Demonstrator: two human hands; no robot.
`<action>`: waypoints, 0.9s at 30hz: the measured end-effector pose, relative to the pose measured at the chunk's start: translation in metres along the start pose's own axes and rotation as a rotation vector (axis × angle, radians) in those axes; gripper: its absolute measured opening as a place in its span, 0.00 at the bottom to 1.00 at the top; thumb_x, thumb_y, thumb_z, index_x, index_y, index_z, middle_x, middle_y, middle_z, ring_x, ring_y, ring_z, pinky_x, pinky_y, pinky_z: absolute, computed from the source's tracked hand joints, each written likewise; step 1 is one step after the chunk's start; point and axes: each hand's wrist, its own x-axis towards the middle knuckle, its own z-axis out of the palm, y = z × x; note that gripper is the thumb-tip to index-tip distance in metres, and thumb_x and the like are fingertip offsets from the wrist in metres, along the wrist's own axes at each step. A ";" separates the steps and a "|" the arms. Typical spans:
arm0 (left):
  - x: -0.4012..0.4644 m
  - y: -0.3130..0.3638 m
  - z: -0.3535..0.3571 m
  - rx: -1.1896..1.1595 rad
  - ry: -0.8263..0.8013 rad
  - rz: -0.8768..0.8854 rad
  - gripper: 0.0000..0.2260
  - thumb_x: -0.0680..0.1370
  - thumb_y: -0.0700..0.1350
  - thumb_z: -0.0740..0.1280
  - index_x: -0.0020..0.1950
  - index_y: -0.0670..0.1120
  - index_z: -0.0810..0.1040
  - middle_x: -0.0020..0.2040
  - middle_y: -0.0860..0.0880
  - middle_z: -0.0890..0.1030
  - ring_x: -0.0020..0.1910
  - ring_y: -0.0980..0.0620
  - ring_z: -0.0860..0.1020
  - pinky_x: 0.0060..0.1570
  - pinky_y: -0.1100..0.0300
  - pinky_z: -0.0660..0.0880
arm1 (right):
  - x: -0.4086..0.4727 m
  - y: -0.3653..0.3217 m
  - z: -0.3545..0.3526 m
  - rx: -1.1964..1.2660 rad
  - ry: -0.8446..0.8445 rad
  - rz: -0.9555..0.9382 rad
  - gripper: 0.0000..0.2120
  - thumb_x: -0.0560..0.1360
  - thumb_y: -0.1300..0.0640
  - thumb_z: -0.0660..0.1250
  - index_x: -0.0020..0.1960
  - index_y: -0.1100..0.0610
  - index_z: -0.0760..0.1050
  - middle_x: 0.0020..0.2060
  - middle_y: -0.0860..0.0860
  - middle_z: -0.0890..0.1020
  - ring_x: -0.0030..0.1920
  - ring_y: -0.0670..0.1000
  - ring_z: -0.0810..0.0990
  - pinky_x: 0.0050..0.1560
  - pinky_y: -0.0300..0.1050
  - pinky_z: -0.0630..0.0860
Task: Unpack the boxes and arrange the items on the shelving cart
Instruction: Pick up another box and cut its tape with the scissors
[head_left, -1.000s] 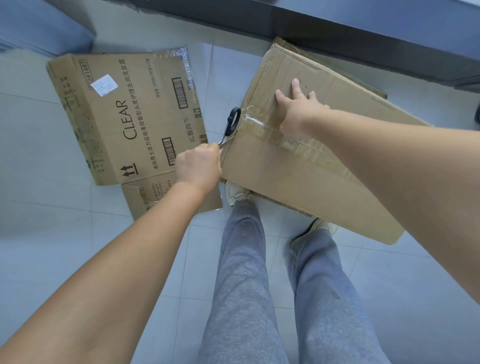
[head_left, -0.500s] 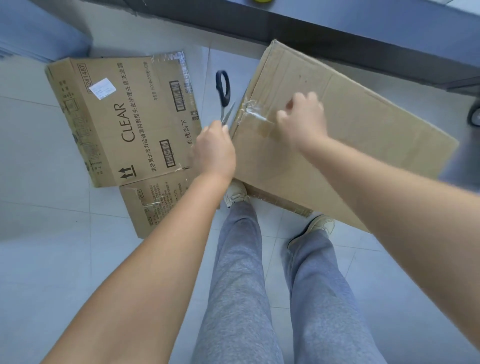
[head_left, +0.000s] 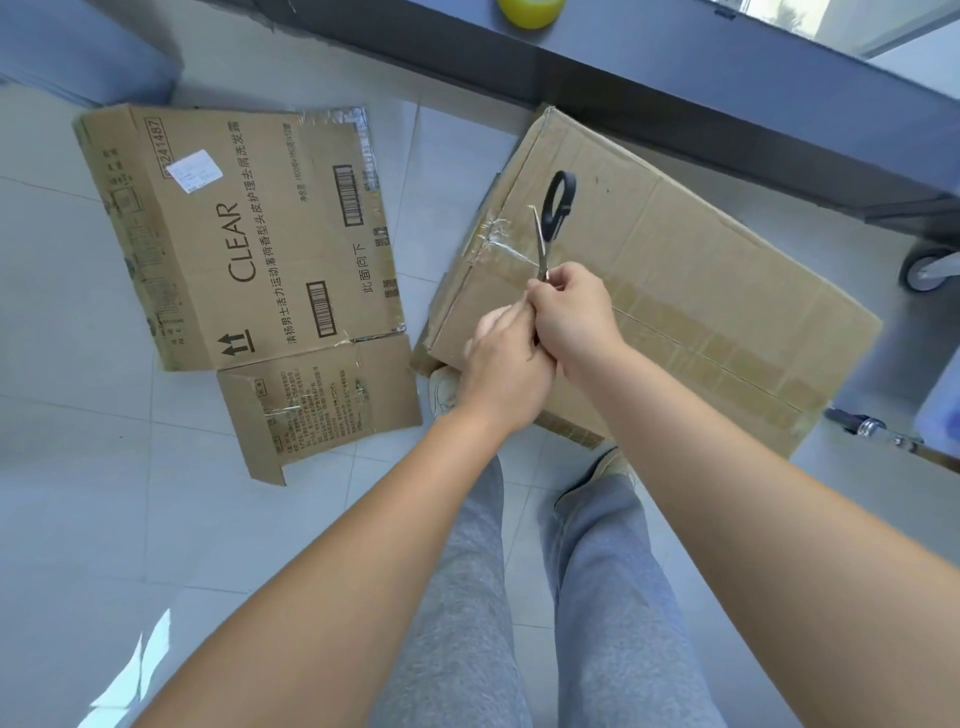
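Observation:
A large brown cardboard box (head_left: 701, 291), taped along its top seam, lies on the tiled floor in front of my feet. Both my hands meet above its left end. My right hand (head_left: 571, 317) grips the blades of black-handled scissors (head_left: 558, 202), whose handle points away from me. My left hand (head_left: 501, 371) is pressed against the right one, its blurred fingers curled at the lower end of the blades. Torn clear tape sticks up at the box's left corner.
A flattened cardboard box printed CLEAR (head_left: 234, 234) lies on the floor to the left. A dark low ledge (head_left: 623, 67) with a yellow object (head_left: 530, 8) on it runs across the back. A caster wheel (head_left: 930, 270) stands at the right edge.
The scissors moved right, from beside the box's left corner to above its top. My right hand left the tape and closed on the blades next to my left hand.

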 end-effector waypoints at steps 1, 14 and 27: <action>0.002 -0.004 -0.003 -0.013 -0.024 0.014 0.26 0.73 0.47 0.52 0.70 0.49 0.69 0.68 0.51 0.72 0.69 0.49 0.64 0.68 0.50 0.62 | 0.006 0.000 0.000 -0.061 0.008 -0.026 0.04 0.78 0.61 0.58 0.45 0.59 0.68 0.38 0.52 0.73 0.43 0.53 0.71 0.44 0.46 0.69; 0.047 -0.025 -0.003 0.203 0.072 -0.397 0.33 0.76 0.48 0.62 0.76 0.42 0.52 0.71 0.45 0.56 0.70 0.43 0.56 0.70 0.50 0.59 | 0.040 -0.005 -0.011 -1.097 -0.051 -0.455 0.07 0.78 0.61 0.55 0.54 0.59 0.68 0.53 0.59 0.74 0.53 0.61 0.75 0.40 0.47 0.63; 0.041 -0.014 0.005 0.291 -0.056 -0.455 0.39 0.76 0.50 0.64 0.77 0.43 0.41 0.77 0.45 0.39 0.76 0.46 0.42 0.73 0.51 0.48 | 0.041 -0.010 -0.023 -1.453 -0.124 -0.678 0.17 0.75 0.68 0.56 0.63 0.60 0.62 0.55 0.58 0.77 0.55 0.60 0.76 0.38 0.48 0.64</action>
